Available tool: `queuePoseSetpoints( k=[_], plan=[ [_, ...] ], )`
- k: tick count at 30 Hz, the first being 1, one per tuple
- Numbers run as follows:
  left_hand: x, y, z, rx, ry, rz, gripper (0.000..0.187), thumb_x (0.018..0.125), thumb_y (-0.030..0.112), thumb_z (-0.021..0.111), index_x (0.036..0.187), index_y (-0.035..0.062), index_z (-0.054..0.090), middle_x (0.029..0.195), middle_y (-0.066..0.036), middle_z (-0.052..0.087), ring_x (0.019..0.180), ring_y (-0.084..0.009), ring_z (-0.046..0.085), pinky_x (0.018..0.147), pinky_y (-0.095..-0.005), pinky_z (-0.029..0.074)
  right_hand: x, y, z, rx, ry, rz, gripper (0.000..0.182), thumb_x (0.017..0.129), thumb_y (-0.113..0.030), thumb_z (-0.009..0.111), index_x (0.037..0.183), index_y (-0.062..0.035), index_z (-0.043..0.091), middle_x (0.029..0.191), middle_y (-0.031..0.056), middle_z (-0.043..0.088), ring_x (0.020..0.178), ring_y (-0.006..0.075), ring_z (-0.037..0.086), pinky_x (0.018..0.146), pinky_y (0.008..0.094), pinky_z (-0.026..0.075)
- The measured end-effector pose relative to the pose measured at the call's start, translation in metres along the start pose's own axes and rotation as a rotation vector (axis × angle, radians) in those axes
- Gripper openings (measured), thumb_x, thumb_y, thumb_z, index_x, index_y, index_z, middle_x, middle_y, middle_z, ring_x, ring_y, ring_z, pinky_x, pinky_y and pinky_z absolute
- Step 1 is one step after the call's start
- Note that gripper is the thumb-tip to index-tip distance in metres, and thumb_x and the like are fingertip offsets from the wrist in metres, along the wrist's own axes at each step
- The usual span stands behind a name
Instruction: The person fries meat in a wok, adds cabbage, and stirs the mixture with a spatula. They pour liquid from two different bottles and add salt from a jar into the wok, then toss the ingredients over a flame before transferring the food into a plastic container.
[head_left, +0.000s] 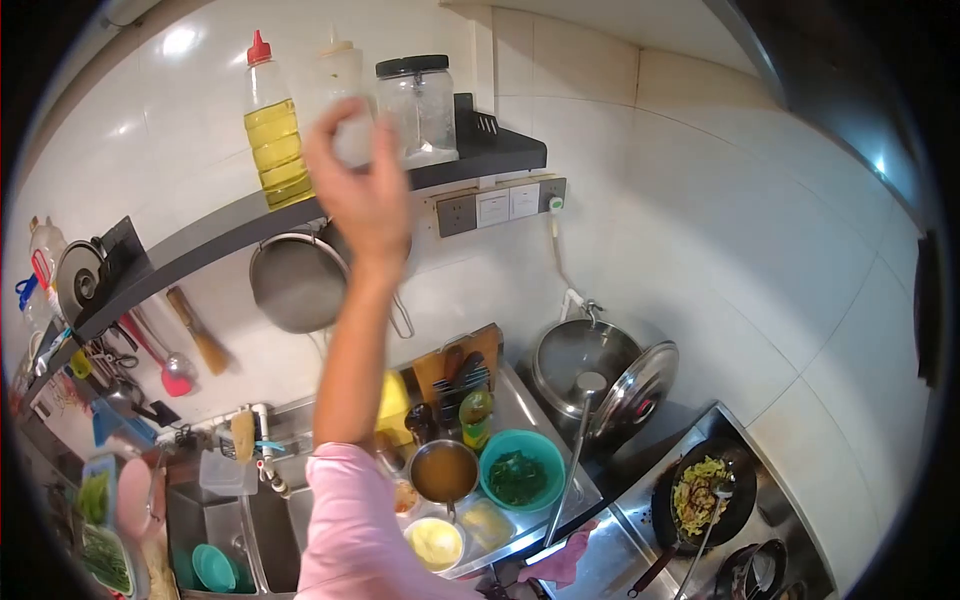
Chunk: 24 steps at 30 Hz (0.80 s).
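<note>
One hand, which looks like my left hand (362,190), is raised to the dark wall shelf (210,232), at the end of a pink sleeve. Its thumb and fingers are spread in a curve, blurred by motion, in front of a whitish squeeze bottle (342,68). Whether the fingertips touch that bottle cannot be made out. Just left of the hand stands an oil bottle with a red cap (276,145). To its right is a clear jar with a black lid (417,105). The other hand is not in view.
Below are a double sink (208,510), a teal bowl of greens (521,472), a pot of brown liquid (444,471) and a yellow-filled bowl (435,543). At the right, a wok (703,495) with food and a ladle sits on the stove. A strainer (298,282) hangs under the shelf.
</note>
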<state>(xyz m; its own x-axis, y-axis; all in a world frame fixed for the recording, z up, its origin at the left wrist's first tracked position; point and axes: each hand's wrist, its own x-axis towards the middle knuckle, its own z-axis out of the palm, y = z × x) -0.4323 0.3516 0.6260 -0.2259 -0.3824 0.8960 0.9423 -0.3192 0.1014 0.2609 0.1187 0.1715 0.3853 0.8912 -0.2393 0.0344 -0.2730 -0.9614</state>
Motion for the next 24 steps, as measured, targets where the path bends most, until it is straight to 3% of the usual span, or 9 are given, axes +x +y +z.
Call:
queuePoseSetpoints(
  k=[2, 8, 10, 11, 14, 17, 20, 23, 24],
  plan=[
    [0.031, -0.025, -0.017, -0.235, -0.072, -0.194, 0.029, 0.093, 0.010, 0.063, 0.118, -0.0026, 0.057, 0.123, -0.016, 0.059, 0.114, -0.0267, 0.058, 0.105, -0.0394, 0.042, 0.012, 0.011, -0.005, -0.013, -0.002, -0.072, 0.049, 0.100, -0.024, 0.057, 0.139, 0.0049, 0.048, 0.123, 0.0201, 0.062, 0.099, 0.0282, 0.067, 0.076, 0.0340, 0.057],
    [0.044, -0.029, -0.011, -0.118, -0.475, -0.189, 0.056, 0.091, 0.014, 0.066, 0.138, -0.0061, 0.044, 0.137, -0.025, 0.053, 0.129, -0.0350, 0.052, 0.111, -0.0404, 0.039, 0.080, 0.040, 0.000, 0.066, 0.009, -0.093, 0.050, 0.095, -0.015, 0.066, 0.137, 0.0056, 0.050, 0.111, 0.0147, 0.063, 0.084, 0.0203, 0.062, 0.072, 0.0282, 0.056],
    [0.030, -0.023, 0.018, 0.031, -0.526, -0.194, 0.078, 0.087, 0.024, 0.072, 0.146, -0.0073, 0.032, 0.145, -0.033, 0.041, 0.138, -0.0393, 0.042, 0.114, -0.0428, 0.034, 0.065, 0.003, 0.025, 0.000, -0.028, -0.106, 0.051, 0.095, -0.018, 0.067, 0.138, 0.0048, 0.050, 0.112, 0.0151, 0.063, 0.087, 0.0207, 0.062, 0.074, 0.0280, 0.055],
    [0.021, -0.035, 0.041, 0.113, -0.521, -0.170, 0.109, 0.077, 0.038, 0.082, 0.151, -0.0067, 0.015, 0.150, -0.037, 0.029, 0.142, -0.0439, 0.032, 0.116, -0.0459, 0.031, 0.052, -0.019, 0.038, -0.038, -0.045, -0.111, 0.052, 0.095, -0.019, 0.067, 0.138, 0.0044, 0.051, 0.112, 0.0153, 0.064, 0.089, 0.0210, 0.061, 0.075, 0.0279, 0.055],
    [0.016, -0.028, 0.084, 0.523, -0.520, -0.463, 0.131, 0.068, 0.043, 0.088, 0.154, -0.0007, 0.000, 0.153, -0.037, 0.019, 0.143, -0.0465, 0.026, 0.114, -0.0510, 0.032, 0.049, -0.010, 0.053, 0.145, -0.018, -0.181, 0.042, 0.098, -0.014, 0.058, 0.135, 0.0031, 0.051, 0.096, 0.0111, 0.069, 0.075, 0.0138, 0.066, 0.060, 0.0244, 0.053],
    [0.025, -0.024, 0.097, 0.622, -0.512, -0.680, 0.141, 0.062, 0.045, 0.091, 0.156, 0.0090, -0.008, 0.149, -0.036, 0.028, 0.133, -0.0489, 0.040, 0.105, -0.0563, 0.038, 0.014, -0.028, 0.049, 0.171, 0.035, -0.176, 0.045, 0.096, -0.013, 0.059, 0.137, 0.0048, 0.049, 0.098, 0.0110, 0.068, 0.077, 0.0126, 0.063, 0.063, 0.0243, 0.051],
    [0.014, -0.119, 0.114, 0.457, -0.532, -0.354, 0.129, 0.067, 0.059, 0.082, 0.152, -0.0065, 0.008, 0.126, -0.034, 0.056, 0.116, -0.0429, 0.059, 0.099, -0.0474, 0.046, -0.015, -0.026, 0.031, 0.187, 0.153, -0.134, 0.046, 0.096, -0.012, 0.059, 0.138, 0.0053, 0.049, 0.092, 0.0057, 0.064, 0.075, 0.0117, 0.058, 0.067, 0.0258, 0.049],
    [0.024, -0.107, 0.124, 0.516, -0.352, -0.114, 0.124, 0.065, 0.067, 0.079, 0.147, -0.0112, 0.027, 0.134, -0.032, 0.053, 0.126, -0.0416, 0.052, 0.108, -0.0445, 0.040, -0.036, -0.020, 0.009, 0.181, 0.185, -0.102, 0.043, 0.095, -0.012, 0.061, 0.135, 0.0035, 0.053, 0.108, 0.0131, 0.069, 0.094, 0.0166, 0.066, 0.080, 0.0270, 0.054],
    [0.027, -0.101, 0.124, 0.312, -0.276, 0.127, 0.118, 0.068, 0.061, 0.082, 0.146, -0.0117, 0.029, 0.141, -0.028, 0.047, 0.131, -0.0364, 0.048, 0.113, -0.0422, 0.034, -0.046, -0.028, 0.007, 0.169, 0.175, -0.082, 0.043, 0.096, -0.011, 0.060, 0.136, 0.0029, 0.053, 0.111, 0.0140, 0.069, 0.094, 0.0164, 0.066, 0.079, 0.0274, 0.054]
  ],
)
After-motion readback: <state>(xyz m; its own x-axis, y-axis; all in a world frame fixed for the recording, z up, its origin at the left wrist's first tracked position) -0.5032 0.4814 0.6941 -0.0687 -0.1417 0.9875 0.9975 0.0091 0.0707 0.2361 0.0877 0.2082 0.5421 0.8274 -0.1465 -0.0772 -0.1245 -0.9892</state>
